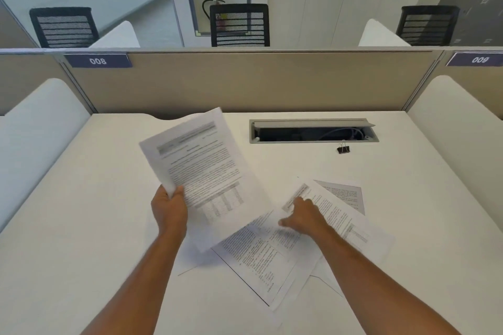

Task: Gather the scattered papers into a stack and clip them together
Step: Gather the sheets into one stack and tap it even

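Note:
My left hand point(169, 208) grips the lower left edge of a printed sheet point(201, 168) and holds it lifted and tilted above the white desk point(81, 226). My right hand point(303, 216) lies with fingers extended on a second printed sheet point(351, 228) that rests flat on the desk. Another sheet point(261, 261) lies partly under it toward me, and the corner of a further sheet point(347, 194) shows behind. A black binder clip point(343, 148) stands alone on the desk, farther back to the right, apart from both hands.
An open cable tray point(313, 132) is set into the desk just behind the clip. A beige partition point(245, 81) closes the back of the desk, with rounded white side dividers point(40, 128) left and right. Black chairs stand beyond it.

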The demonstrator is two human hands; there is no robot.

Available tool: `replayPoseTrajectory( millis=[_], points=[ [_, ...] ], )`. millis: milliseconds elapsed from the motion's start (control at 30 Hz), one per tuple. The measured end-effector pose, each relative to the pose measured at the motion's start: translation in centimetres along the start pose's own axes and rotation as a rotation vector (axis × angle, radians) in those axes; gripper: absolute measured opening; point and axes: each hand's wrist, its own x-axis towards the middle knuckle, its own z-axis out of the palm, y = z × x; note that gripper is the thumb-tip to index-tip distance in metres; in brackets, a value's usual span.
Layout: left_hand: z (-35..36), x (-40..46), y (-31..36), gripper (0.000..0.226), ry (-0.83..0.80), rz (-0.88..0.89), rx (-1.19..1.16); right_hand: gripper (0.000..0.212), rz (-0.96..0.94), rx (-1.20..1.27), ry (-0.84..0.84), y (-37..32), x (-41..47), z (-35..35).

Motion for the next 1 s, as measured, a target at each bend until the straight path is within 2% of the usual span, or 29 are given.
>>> replayPoseTrajectory(
  millis=[67,133,233,400,467,567,600,667,733,833,867,1000],
  points=[
    [-0.9,0.1,-1.1,0.024,0.056,-0.073,-0.021,0.101,0.024,-0.130,-0.016,0.0,-0.8,1.6],
    [-1.9,0.2,-2.2,0.029,0.092,-0.119,-0.025,0.098,0.019,-0.173,0.038,-0.1,-1.2,2.8],
    [-3.2,0.5,-3.5,0.030,0.131,-0.191,-0.030,0.098,0.025,-0.181,0.066,-0.3,-1.1,3.2],
    [-3.9,0.6,-4.5,0.030,0.112,-0.242,-0.024,0.102,0.066,-0.151,0.021,-0.7,-0.7,2.9],
    [-3.9,0.6,-4.8,0.031,0.085,-0.249,-0.021,0.084,0.050,-0.132,-0.002,-0.7,-0.7,2.7],
    [-3.7,0.4,-4.9,0.034,0.032,-0.254,-0.028,0.035,-0.027,-0.051,-0.021,-0.4,-0.6,1.8],
    [-3.6,0.4,-4.9,0.034,0.020,-0.259,-0.032,0.024,-0.043,-0.018,-0.021,-0.2,-0.6,1.5],
    [-3.6,0.4,-5.0,0.033,0.008,-0.268,-0.031,0.017,-0.057,0.029,-0.005,-0.1,-0.6,1.1],
    [-3.6,0.4,-5.2,0.032,0.005,-0.275,-0.024,0.030,-0.057,0.048,0.000,-0.5,-1.0,1.3],
    [-3.7,0.1,-5.6,0.032,-0.003,-0.296,-0.007,0.089,-0.016,-0.056,-0.027,-1.5,-2.3,3.4],
    [-3.7,0.0,-5.7,0.032,-0.002,-0.300,0.001,0.098,-0.007,-0.116,-0.005,-1.9,-2.9,4.2],
    [-4.0,-0.6,-5.9,0.031,0.003,-0.296,0.038,0.099,0.027,-0.178,0.070,-2.6,-3.6,5.7]
  ],
)
